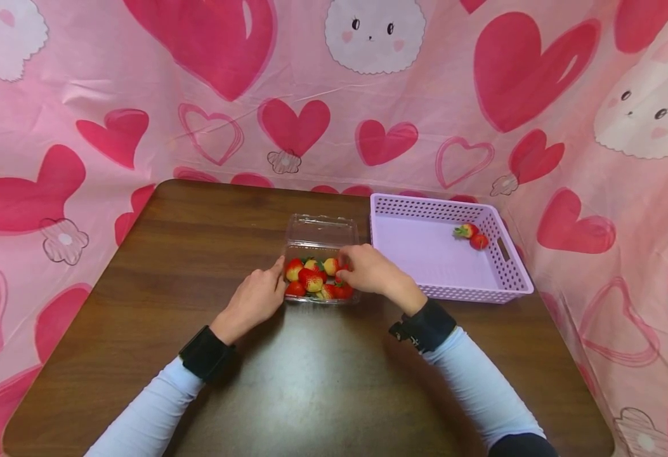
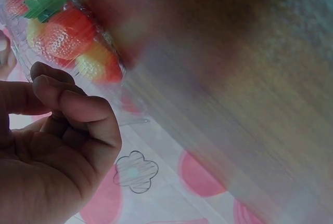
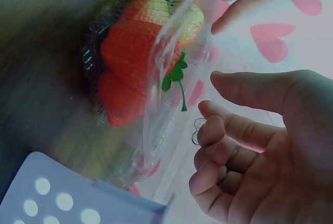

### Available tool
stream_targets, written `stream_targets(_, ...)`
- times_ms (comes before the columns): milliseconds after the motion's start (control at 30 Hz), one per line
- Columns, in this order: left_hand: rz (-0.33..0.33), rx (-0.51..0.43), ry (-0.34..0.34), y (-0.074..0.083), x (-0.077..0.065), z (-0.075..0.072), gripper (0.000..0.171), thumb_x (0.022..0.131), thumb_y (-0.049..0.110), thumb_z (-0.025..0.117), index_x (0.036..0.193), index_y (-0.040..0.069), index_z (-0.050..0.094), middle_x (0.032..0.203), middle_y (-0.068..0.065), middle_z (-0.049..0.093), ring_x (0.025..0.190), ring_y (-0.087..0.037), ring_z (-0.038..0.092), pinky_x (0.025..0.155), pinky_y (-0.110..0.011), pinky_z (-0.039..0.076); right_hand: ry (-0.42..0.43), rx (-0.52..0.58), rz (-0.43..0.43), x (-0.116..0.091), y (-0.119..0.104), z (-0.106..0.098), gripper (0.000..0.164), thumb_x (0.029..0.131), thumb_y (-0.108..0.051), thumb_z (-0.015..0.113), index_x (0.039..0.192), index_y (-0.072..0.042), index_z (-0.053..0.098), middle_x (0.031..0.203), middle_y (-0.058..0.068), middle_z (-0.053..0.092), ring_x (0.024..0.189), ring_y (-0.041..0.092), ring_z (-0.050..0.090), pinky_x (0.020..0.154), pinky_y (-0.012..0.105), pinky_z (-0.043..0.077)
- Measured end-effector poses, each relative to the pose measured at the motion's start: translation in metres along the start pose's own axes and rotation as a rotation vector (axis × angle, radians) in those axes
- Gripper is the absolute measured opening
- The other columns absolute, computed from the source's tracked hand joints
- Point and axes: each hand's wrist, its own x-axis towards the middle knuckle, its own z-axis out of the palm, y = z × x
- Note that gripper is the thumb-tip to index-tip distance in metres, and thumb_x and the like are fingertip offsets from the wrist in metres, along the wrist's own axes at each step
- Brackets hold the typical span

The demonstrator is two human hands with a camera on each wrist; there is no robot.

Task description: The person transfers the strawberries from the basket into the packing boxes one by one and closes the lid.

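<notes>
A clear plastic clamshell box (image 1: 322, 231) stands open at the table's middle, its lid folded back, with several red and yellow strawberries (image 1: 311, 279) inside. My left hand (image 1: 280, 270) touches the box's left wall with its foremost fingertips. In the left wrist view the other fingers (image 2: 73, 115) curl beside the box (image 2: 62, 31) and hold nothing. My right hand (image 1: 345, 264) hovers over the box's right side, fingertips at the berries. Seen from the right wrist, it (image 3: 229, 109) has a straight thumb and loosely bent fingers, with nothing in it.
A lilac perforated basket (image 1: 465, 293) sits right of the box, its corner (image 3: 57, 193) close to my right hand. Two strawberries (image 1: 471, 235) lie in its far right part. A pink heart-print cloth surrounds the brown table (image 1: 311, 381).
</notes>
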Motion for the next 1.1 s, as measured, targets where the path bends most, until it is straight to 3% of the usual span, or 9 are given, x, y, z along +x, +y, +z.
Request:
stream_targets(200, 0.003, 0.010, 0.001, 0.000, 0.001, 0.000, 0.059, 0.104, 0.013, 0.059, 0.156, -0.008, 0.042, 0.059, -0.003, 0.047, 0.043, -0.021, 0.043, 0.043, -0.031, 0.041, 0.047, 0.024, -0.013, -0.003, 0.005, -0.011, 0.007, 0.097, -0.011, 0.072, 0.101, -0.006, 0.068, 0.069, 0.003, 0.058, 0.062, 0.021, 0.054, 0.060, 0.035, 0.048)
stream_targets(400, 0.001, 0.008, 0.002, 0.000, 0.000, 0.000, 0.059, 0.104, 0.013, 0.059, 0.156, -0.007, 0.042, 0.058, -0.003, 0.047, 0.043, -0.021, 0.043, 0.043, -0.031, 0.040, 0.129, -0.024, -0.010, -0.005, 0.014, -0.027, 0.004, 0.096, -0.010, 0.068, 0.096, -0.006, 0.068, 0.071, 0.003, 0.059, 0.069, 0.023, 0.056, 0.065, 0.037, 0.048)
stream_targets(700, 0.004, 0.015, 0.006, 0.001, 0.001, 0.000, 0.058, 0.104, 0.013, 0.059, 0.156, -0.007, 0.043, 0.057, -0.002, 0.045, 0.042, -0.020, 0.041, 0.043, -0.031, 0.039, 0.211, -0.052, 0.067, -0.009, 0.035, -0.052, 0.009, 0.093, -0.011, 0.066, 0.099, -0.004, 0.069, 0.086, 0.011, 0.063, 0.081, 0.030, 0.058, 0.073, 0.045, 0.050)
stream_targets(833, -0.010, 0.010, -0.004, 0.002, 0.001, 0.000, 0.059, 0.104, 0.013, 0.059, 0.157, -0.006, 0.042, 0.058, -0.003, 0.047, 0.043, -0.021, 0.043, 0.044, -0.030, 0.041, 0.223, -0.055, 0.119, -0.010, 0.051, -0.062, 0.014, 0.094, -0.012, 0.063, 0.102, -0.002, 0.069, 0.098, 0.017, 0.064, 0.091, 0.034, 0.059, 0.082, 0.049, 0.050)
stream_targets(1100, -0.009, 0.005, -0.007, 0.002, 0.000, 0.000, 0.060, 0.104, 0.014, 0.060, 0.157, -0.006, 0.042, 0.058, -0.003, 0.048, 0.043, -0.021, 0.043, 0.044, -0.030, 0.041, 0.234, -0.061, 0.249, -0.015, 0.085, -0.083, 0.021, 0.092, -0.013, 0.060, 0.107, 0.001, 0.067, 0.103, 0.021, 0.061, 0.096, 0.037, 0.056, 0.084, 0.053, 0.048)
